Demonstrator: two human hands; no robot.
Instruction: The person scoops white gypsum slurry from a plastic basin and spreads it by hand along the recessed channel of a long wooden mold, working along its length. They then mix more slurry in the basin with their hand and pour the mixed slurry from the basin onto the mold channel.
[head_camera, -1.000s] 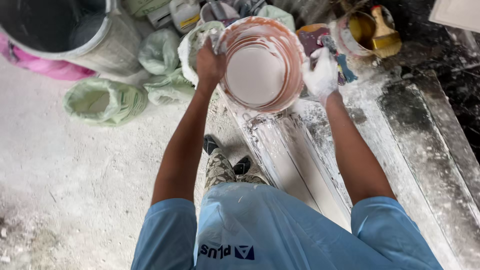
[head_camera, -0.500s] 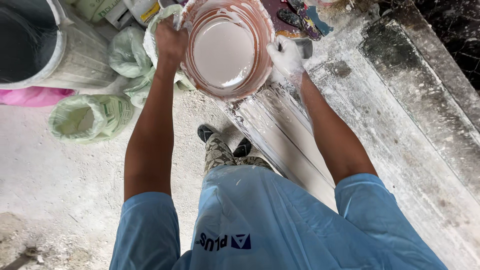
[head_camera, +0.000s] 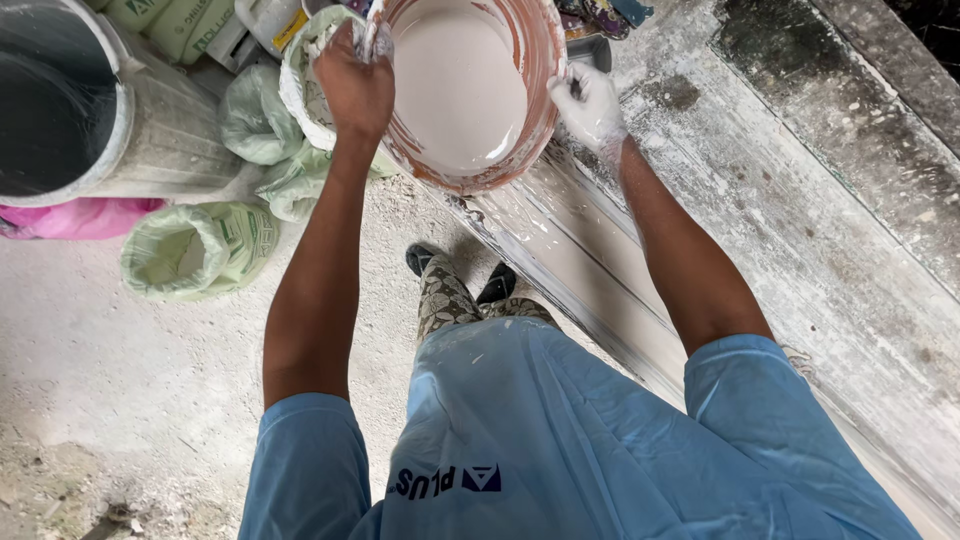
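Standing: the person in a pale blue shirt (head_camera: 520, 440) is upright on the dusty floor (head_camera: 110, 380), dark shoes (head_camera: 460, 275) just beside a long white-smeared ledge (head_camera: 760, 230), arms stretched forward so the load hangs clear of the body.
Left hand (head_camera: 355, 85): bare, fingers clenched over the near-left rim of the bucket, with what looks like a scrap of cloth or plastic bunched under them, likely as padding.
Right hand (head_camera: 590, 100): coated white, maybe gloved; fingers curled round the opposite rim, so the weight is shared on two sides.
Bucket (head_camera: 540, 60): held over the ledge's far end, apparently tipped toward the camera, perhaps to keep the contents steady.
Bucket look: round, reddish-brown wall streaked with pale drips; inside, a smooth off-white, faintly pinkish liquid.
Beyond left: rolled-open green sacks (head_camera: 185, 260) and a big grey drum (head_camera: 90, 110) on the floor.
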